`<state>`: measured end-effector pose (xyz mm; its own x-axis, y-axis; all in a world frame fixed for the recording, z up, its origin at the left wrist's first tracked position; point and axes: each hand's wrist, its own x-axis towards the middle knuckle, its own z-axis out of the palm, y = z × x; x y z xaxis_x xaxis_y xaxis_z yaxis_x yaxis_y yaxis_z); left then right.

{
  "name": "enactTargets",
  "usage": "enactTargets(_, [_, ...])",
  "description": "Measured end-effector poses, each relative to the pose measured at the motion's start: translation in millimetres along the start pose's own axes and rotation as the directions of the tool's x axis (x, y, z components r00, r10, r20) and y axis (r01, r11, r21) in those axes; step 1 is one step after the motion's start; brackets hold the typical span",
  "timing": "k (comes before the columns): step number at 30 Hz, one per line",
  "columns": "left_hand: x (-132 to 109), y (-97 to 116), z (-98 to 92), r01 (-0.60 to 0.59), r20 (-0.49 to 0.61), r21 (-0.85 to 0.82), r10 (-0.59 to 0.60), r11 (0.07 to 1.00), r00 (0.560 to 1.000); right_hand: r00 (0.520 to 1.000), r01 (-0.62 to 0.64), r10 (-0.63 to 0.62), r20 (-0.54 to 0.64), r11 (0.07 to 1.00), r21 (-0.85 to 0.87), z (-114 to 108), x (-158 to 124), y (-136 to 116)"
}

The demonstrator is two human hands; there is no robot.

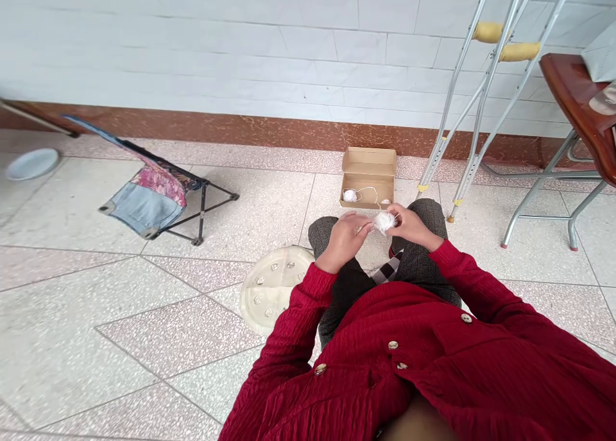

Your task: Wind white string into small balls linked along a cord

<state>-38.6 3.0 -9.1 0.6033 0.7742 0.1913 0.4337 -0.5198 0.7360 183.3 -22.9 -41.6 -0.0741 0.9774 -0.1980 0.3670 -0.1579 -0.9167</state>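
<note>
Above my lap, my right hand (410,226) is closed round the right side of a small bundle of fluffy white yarn (384,222). My left hand (342,241) has its fingers pinched together at the bundle's left edge; what lies between the fingertips is too small to make out fully. Just beyond my knees an open cardboard box (369,160) sits on the floor with its lid raised. Inside it rests a ball of white yarn (350,196), and a loose strand runs across the box towards my hands.
A round cream-coloured stool top (264,296) is by my left leg. Further left stands a folding fabric chair (149,200), with a pale basin (33,164) beyond. Metal crutches (474,120) lean against the tiled wall; a brown chair (577,107) is at right.
</note>
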Motion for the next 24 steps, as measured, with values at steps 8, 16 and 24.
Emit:
enactTargets(8, [9, -3, -6.1, -0.1, -0.076, -0.109, 0.092, 0.989, 0.993, 0.907, -0.237, -0.022, 0.42, 0.798, 0.554, -1, -24, -27])
enactTargets(16, [-5, -18, 26.4, 0.175, -0.003, -0.329, -0.186, 0.928, 0.983, 0.983, -0.093, -0.051, 0.179, 0.699, 0.709, -18, -23, -66])
enactTargets(24, [-9, 11, 22.6, 0.061, 0.11, -0.192, -0.04, 0.98, 0.993, 0.967, 0.106, -0.038, -0.253, 0.96, 0.259, -23, 21, -41])
